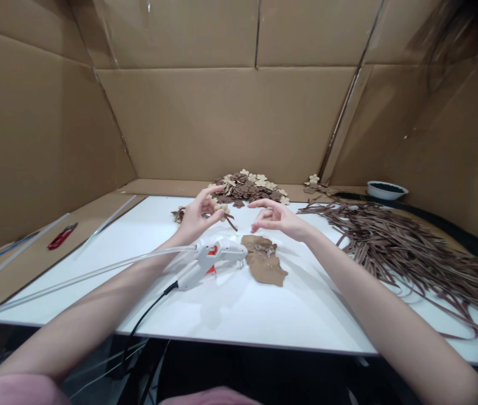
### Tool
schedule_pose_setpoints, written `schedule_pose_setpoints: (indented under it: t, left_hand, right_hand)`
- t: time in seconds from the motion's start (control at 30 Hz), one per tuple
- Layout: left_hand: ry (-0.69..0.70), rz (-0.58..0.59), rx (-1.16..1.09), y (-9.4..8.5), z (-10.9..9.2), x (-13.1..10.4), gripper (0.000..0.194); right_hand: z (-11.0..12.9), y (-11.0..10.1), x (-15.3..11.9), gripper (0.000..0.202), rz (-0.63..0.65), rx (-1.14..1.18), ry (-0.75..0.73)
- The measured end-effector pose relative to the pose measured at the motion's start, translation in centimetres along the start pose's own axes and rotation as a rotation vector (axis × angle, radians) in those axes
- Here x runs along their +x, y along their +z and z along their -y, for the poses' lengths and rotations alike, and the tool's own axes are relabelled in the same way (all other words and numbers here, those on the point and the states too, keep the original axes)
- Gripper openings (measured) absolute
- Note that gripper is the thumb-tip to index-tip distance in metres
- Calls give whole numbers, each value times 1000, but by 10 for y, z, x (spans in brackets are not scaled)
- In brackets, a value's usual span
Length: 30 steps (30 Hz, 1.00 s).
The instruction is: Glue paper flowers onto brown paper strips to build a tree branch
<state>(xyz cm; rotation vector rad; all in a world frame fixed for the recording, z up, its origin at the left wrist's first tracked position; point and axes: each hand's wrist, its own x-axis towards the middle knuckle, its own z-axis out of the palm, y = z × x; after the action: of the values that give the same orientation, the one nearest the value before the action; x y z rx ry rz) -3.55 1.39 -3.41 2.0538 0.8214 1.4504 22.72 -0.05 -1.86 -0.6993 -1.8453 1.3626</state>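
My left hand (200, 216) pinches a pale flower cutout (222, 209) with a thin brown strip (231, 223) sticking out below it. Across a small gap, my right hand (279, 218) hovers with its index finger stretched toward the flower and the other fingers bent; I see nothing in it. Below and between the hands, a white hot glue gun (222, 252) rests on the white board, its nozzle at the edge of a brown scrap (266, 270) smeared with glue. A long clear glue stick (95, 275) runs out of the gun's back over my left forearm.
Behind the hands lies a heap of brown and cream flower cutouts (247, 188). A big bundle of brown strips (391, 239) covers the right side, with a white bowl (386, 190) beyond. A red utility knife (62, 236) lies at left. Cardboard walls (222, 118) enclose the board.
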Motion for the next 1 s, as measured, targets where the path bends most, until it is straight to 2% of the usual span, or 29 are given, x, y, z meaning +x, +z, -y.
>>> schedule_pose_setpoints:
  t: [0.07, 0.13, 0.23, 0.3, 0.47, 0.7, 1.0]
  left_hand:
    - [-44, 31, -110, 0, -1, 1, 60]
    - [-83, 54, -201, 1, -3, 1, 63]
    - [-139, 84, -295, 2, -7, 2, 65]
    - [-156, 104, -330, 2, -10, 2, 66]
    - [-158, 163, -363, 6, -12, 2, 63]
    - [-160, 268, -339, 15, -17, 1, 54]
    - [-145, 280, -307, 21, -19, 2, 41]
  right_hand:
    - [-1, 3, 1, 40, -55, -15, 1]
    - [-2, 5, 2, 38, -121, -15, -10]
    - [-1, 7, 2, 57, -184, -17, -64]
    - [-1, 9, 3, 66, -180, -40, -85]
    - [1, 21, 6, 50, -134, -125, -63]
    - [4, 36, 9, 53, -127, -159, -37]
    - [2, 38, 11, 53, -156, -170, -14]
